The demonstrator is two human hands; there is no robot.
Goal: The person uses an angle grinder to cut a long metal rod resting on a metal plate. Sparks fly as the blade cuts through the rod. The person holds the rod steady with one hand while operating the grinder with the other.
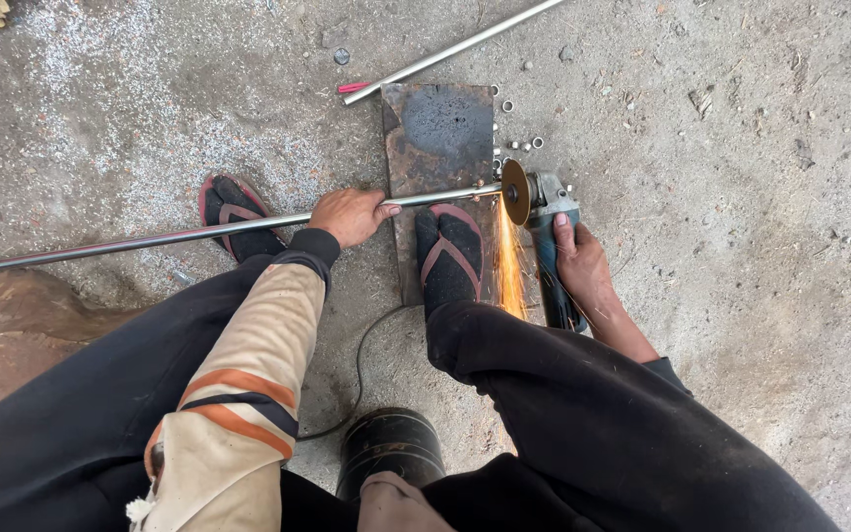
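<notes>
The left hand (350, 215) is closed over a long steel pipe (150, 239), palm down, pressing it to the concrete floor (741, 197); the forearm in its tan striped sleeve (248, 384) reaches forward from the knee. The pipe runs from the far left across a rusty metal plate (437, 133), where a sandalled foot (448, 258) rests. At its right end the grinder (544, 232) bites in, its disc throwing sparks (509, 271). The right hand (580, 261) is wrapped tight round the grinder's body, wrist bent inward.
</notes>
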